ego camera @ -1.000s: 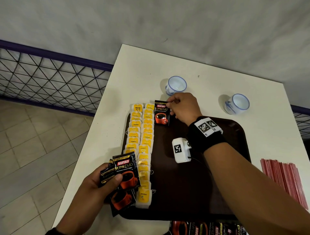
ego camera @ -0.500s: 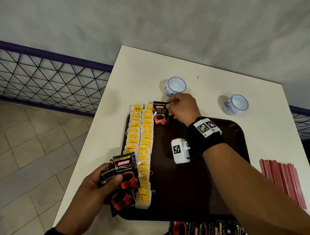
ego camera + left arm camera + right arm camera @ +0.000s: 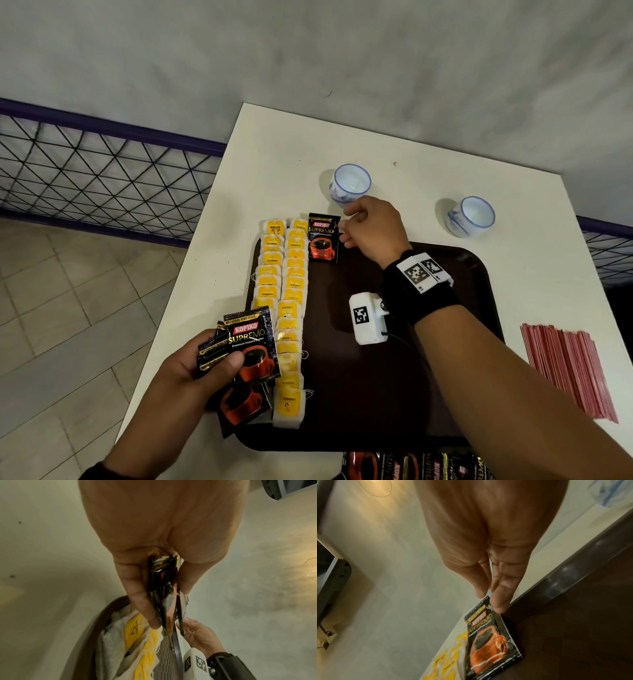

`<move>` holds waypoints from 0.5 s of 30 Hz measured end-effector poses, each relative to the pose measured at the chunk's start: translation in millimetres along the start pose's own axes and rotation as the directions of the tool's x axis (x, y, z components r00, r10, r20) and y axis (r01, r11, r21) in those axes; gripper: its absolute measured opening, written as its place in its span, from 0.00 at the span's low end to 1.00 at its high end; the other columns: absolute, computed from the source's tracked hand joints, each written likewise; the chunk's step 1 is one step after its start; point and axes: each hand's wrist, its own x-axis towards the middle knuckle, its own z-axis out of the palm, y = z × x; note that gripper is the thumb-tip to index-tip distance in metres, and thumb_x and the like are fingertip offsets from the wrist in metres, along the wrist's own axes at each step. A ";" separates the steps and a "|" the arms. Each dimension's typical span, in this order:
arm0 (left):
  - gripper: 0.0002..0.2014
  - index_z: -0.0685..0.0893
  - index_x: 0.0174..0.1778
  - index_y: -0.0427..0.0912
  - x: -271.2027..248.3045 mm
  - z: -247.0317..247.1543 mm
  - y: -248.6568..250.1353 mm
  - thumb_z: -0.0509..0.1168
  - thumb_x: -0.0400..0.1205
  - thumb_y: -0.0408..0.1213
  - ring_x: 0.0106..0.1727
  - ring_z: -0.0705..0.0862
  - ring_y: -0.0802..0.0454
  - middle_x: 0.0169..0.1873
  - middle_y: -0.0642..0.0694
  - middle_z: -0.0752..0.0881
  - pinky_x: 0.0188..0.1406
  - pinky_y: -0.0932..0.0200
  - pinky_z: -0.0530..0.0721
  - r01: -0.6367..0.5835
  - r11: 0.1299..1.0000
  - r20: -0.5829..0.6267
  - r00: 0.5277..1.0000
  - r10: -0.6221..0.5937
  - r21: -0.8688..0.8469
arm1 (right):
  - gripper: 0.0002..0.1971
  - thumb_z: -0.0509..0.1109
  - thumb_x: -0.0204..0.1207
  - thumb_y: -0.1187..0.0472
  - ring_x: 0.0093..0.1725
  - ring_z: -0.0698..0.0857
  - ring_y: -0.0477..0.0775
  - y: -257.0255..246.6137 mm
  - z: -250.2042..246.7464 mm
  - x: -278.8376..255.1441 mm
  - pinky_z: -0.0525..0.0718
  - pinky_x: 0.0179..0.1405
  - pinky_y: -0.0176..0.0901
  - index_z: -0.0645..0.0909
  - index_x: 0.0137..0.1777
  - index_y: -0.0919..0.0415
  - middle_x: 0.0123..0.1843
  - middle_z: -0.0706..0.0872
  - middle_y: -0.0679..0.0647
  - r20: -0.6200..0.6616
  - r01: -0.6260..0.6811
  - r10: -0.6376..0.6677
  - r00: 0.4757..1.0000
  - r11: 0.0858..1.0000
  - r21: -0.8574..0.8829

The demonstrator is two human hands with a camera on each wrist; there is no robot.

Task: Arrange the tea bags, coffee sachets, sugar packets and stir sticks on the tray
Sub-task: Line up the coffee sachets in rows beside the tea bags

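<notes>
Coffee step in hand: right hand (image 3: 371,228), fingers relaxed and empty, sits just beside the first placed sachet (image 3: 322,242) on the tray (image 3: 394,394), while left hand (image 3: 191,370) grips the remaining sachets (image 3: 251,346), whence the next should likely be drawn.

More coffee packets (image 3: 411,466) are cut off at the bottom edge. The left hand (image 3: 191,373) hides its lower packets.

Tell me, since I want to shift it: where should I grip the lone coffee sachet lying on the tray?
Pinch the sachet's far right corner, coming from the right. It lies flat with tea bags tight against its left edge, while bare tray lies to its right, and the right hand is already there.
</notes>
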 end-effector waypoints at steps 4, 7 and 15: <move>0.23 0.90 0.57 0.54 2.7 6.0 9.9 0.83 0.67 0.53 0.51 0.94 0.41 0.51 0.43 0.94 0.38 0.53 0.92 -0.058 0.998 0.027 0.998 0.058 -0.017 | 0.05 0.68 0.80 0.71 0.38 0.92 0.58 -2.9 -6.0 -23.8 0.89 0.31 0.44 0.83 0.50 0.61 0.36 0.87 0.51 0.005 0.052 -0.052 0.999 0.996 0.071; 0.12 0.88 0.61 0.48 12.2 16.3 23.3 0.70 0.82 0.34 0.48 0.94 0.44 0.49 0.44 0.94 0.34 0.58 0.90 -0.093 0.996 0.030 0.995 0.093 0.004 | 0.01 0.74 0.79 0.68 0.33 0.89 0.56 -8.3 -4.5 -56.5 0.82 0.24 0.42 0.85 0.48 0.63 0.36 0.87 0.57 0.145 0.034 -0.063 0.987 0.980 0.195; 0.16 0.88 0.62 0.52 34.4 42.5 37.0 0.77 0.78 0.42 0.57 0.92 0.42 0.54 0.44 0.93 0.54 0.38 0.89 -0.156 0.986 0.079 0.985 0.151 0.052 | 0.04 0.78 0.75 0.70 0.28 0.83 0.52 -0.4 2.6 -111.5 0.71 0.17 0.36 0.84 0.45 0.66 0.31 0.86 0.58 0.458 -0.085 -0.066 0.887 0.950 0.302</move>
